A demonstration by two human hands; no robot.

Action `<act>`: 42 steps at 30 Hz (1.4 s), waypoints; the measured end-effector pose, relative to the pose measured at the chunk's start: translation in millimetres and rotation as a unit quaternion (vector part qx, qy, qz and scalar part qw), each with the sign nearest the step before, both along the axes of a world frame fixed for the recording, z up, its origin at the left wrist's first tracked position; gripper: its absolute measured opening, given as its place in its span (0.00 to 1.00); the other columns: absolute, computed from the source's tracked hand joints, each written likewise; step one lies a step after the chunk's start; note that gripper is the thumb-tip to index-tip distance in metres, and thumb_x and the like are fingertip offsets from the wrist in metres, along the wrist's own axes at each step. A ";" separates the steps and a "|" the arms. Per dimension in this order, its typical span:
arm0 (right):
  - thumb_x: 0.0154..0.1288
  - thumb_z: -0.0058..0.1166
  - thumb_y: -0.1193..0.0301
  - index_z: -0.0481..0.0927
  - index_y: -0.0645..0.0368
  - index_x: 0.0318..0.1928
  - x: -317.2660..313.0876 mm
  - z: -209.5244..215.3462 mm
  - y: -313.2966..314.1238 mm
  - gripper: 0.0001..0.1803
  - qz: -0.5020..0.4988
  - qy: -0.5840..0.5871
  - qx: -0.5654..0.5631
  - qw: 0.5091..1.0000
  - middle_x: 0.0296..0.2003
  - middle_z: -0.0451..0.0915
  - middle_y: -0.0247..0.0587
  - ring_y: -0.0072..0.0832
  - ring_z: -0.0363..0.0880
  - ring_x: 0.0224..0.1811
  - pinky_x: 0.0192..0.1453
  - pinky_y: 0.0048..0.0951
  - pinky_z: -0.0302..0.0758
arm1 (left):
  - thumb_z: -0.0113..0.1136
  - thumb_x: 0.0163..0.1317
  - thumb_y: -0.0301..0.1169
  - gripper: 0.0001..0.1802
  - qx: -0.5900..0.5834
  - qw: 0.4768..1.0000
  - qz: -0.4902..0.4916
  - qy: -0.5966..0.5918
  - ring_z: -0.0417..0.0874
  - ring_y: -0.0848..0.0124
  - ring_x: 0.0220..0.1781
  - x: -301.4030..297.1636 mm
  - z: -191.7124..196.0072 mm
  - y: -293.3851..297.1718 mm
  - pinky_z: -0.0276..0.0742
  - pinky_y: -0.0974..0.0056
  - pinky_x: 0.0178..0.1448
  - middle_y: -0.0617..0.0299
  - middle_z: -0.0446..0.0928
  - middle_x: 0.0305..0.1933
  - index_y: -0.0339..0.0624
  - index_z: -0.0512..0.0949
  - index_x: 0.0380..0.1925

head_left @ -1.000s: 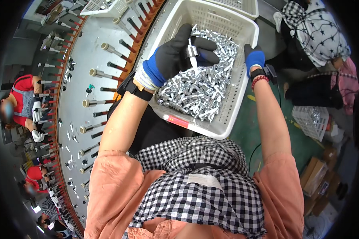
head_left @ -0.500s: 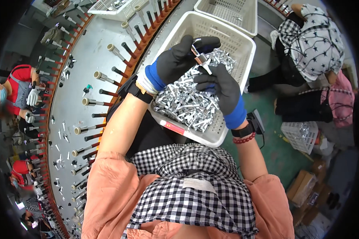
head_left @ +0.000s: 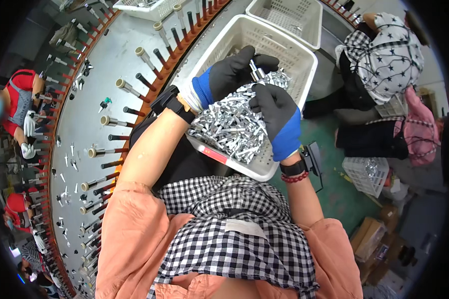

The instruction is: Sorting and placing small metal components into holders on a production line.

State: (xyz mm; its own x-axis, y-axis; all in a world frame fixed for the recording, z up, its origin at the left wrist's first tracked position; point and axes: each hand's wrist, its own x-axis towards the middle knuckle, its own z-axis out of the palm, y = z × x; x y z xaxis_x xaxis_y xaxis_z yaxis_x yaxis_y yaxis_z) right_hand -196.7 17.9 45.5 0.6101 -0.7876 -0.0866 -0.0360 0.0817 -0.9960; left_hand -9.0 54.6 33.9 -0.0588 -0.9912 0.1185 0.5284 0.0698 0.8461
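Note:
Both my hands wear black gloves with blue cuffs and are over a white perforated basket (head_left: 310, 74). A heap of small shiny metal fittings (head_left: 229, 127) fills its lower part. My left hand (head_left: 228, 74) is closed around a short silver metal fitting (head_left: 256, 73), which sticks out between the thumb and fingers. Just below that fitting is my right hand (head_left: 278, 107), its fingers curled and pressed together. What they hold, if anything, is hidden, and I cannot tell whether they touch the fitting's lower end.
On my left, a curved rack of upright pegs (head_left: 143, 79) borders a grey table (head_left: 92, 144) with scattered small fittings. Another white basket (head_left: 299, 22) stands beyond mine. Two co-workers (head_left: 391, 62) are at the right, near a white crate (head_left: 366, 174) and cardboard boxes (head_left: 369, 239).
My right hand has drawn slightly down from the fitting, its fingers more curled. The fitting in my left hand has turned; its copper-coloured side no longer shows. The pegs along the rack have shifted slightly in view.

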 end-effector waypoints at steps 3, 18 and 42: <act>0.75 0.64 0.63 0.86 0.67 0.51 -2.7 -4.3 -1.1 0.17 -0.013 -0.018 -0.007 1.000 0.34 0.88 0.39 0.21 0.85 0.35 0.42 0.25 0.80 | 0.31 0.84 0.59 0.41 0.015 1.000 0.010 -0.020 0.75 0.61 0.75 -1.7 -0.1 -0.9 0.65 0.54 0.82 0.52 0.77 0.72 0.32 0.71 0.72; 0.84 0.44 0.46 0.81 0.65 0.46 -27.9 -19.8 -22.3 0.30 0.078 -0.193 0.229 0.951 0.24 0.77 0.38 0.34 0.79 0.25 0.37 0.39 0.80 | 0.48 0.80 0.57 0.35 0.117 0.963 0.097 -0.221 0.83 0.65 0.64 14.8 -26.6 -1.5 0.74 0.59 0.72 0.53 0.84 0.63 0.37 0.78 0.67; 0.71 0.71 0.65 0.89 0.69 0.43 -30.4 -2.4 -12.0 0.15 -0.101 0.078 -0.154 0.980 0.29 0.88 0.37 0.17 0.81 0.31 0.37 0.24 0.77 | 0.58 0.69 0.49 0.21 0.013 0.649 0.003 -0.761 0.87 0.42 0.40 4.2 -85.7 12.2 0.83 0.43 0.47 0.44 0.86 0.36 0.42 0.87 0.37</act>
State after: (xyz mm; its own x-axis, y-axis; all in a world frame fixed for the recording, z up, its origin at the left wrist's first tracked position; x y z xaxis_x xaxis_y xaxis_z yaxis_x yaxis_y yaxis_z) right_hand -227.0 5.9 43.1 0.4368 -0.8946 0.0942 -0.2039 -0.2005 -0.9582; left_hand -4.8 66.8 -51.8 -0.0843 -0.9925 -0.0884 -0.9206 0.0436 0.3882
